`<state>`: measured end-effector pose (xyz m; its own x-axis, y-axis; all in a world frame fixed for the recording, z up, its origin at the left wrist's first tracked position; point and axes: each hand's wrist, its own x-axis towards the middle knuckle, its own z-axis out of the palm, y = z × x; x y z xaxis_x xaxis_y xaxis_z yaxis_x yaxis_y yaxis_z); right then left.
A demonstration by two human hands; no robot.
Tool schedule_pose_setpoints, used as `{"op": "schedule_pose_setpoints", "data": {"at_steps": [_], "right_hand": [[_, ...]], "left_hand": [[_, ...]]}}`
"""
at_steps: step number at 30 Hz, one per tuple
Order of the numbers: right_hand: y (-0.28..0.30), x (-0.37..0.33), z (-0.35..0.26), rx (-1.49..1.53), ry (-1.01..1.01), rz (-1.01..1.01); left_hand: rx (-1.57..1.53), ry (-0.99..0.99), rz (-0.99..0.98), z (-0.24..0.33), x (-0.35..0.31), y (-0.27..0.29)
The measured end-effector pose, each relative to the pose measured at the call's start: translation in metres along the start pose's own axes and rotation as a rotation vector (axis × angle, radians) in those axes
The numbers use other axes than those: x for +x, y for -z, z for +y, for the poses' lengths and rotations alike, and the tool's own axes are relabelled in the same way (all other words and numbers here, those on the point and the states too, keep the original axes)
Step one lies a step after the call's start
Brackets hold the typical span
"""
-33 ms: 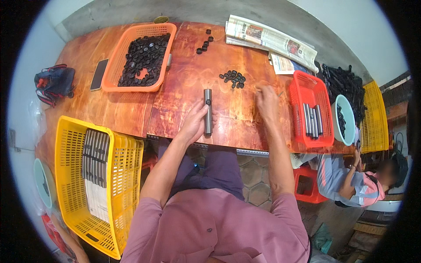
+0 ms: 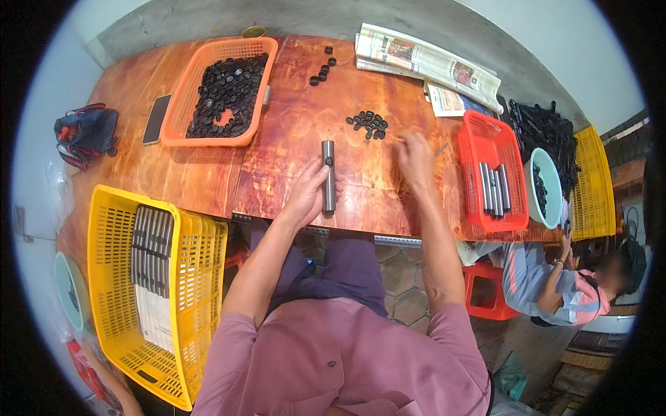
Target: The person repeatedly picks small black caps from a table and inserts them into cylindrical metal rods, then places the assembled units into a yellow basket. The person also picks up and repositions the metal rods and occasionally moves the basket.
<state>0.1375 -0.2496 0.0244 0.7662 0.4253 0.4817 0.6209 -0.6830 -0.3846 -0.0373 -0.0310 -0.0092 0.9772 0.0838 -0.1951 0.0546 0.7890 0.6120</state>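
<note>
My left hand (image 2: 309, 188) is closed around a grey metal tube (image 2: 328, 191), held upright in the picture over the table's near edge. A small black fitting (image 2: 329, 161) sits on the tube's upper part, by my thumb. To the right, my right hand (image 2: 417, 165) is over the table with its fingers curled; what they hold, if anything, is hidden. A thin grey sliver (image 2: 440, 149) shows just beside it; I cannot tell whether the hand touches it. Beyond the hands lies a loose cluster of small black caps (image 2: 370, 125).
An orange basket (image 2: 173, 111) of black caps stands back left, near a phone (image 2: 157, 119). At right are a red basket (image 2: 479, 125) with tubes and a pale bowl (image 2: 552, 208). A yellow crate (image 2: 187, 305) holds more tubes at left. Another person (image 2: 548, 288) sits at right.
My right hand has shifted slightly left, toward the tube and the cluster of caps. My left hand and the tube stay in place.
</note>
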Motion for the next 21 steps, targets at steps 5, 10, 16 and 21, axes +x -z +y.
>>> {"op": "schedule_pose_setpoints", "data": {"at_steps": [5, 10, 16, 21], "right_hand": [[-0.023, 0.008, -0.047, -0.117, 0.146, -0.138], [-0.021, -0.014, -0.055, 0.022, 0.153, -0.111], [-0.026, -0.024, -0.048, 0.219, -0.047, -0.143], [-0.036, -0.024, -0.053, 0.21, -0.135, -0.122]], "left_hand": [[-0.028, -0.006, 0.0, 0.001, -0.002, 0.001], [-0.045, -0.028, -0.016, 0.0, -0.005, 0.0], [-0.02, -0.026, -0.049, 0.001, -0.002, 0.0], [-0.005, -0.022, -0.04, 0.006, -0.007, -0.007]]}}
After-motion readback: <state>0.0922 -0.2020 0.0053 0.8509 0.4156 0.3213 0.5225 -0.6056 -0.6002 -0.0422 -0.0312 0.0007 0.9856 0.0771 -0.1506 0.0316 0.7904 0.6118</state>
